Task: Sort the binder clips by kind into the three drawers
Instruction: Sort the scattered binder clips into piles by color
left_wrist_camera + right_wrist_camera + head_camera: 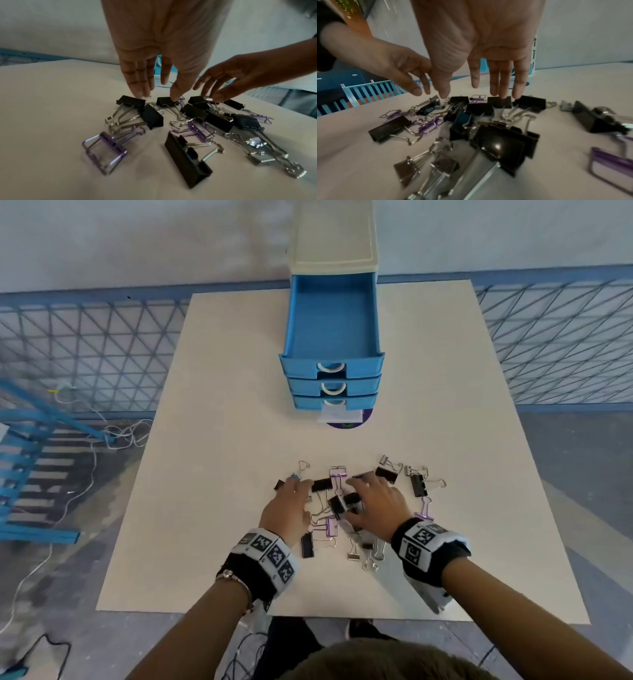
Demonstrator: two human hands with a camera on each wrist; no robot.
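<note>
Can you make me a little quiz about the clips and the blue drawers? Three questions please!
1. True or false: the top drawer of the blue drawer unit is pulled out with no clips in it.
2. Which clip colours lie on the table? A) black, purple, silver B) red, green, yellow C) only black
3. Fill in: the left hand and right hand both reach with straight fingers over the pile of ____ clips.

Key: 1 true. 2 A: see a black clip, a purple clip and a silver clip. 3 binder.
</note>
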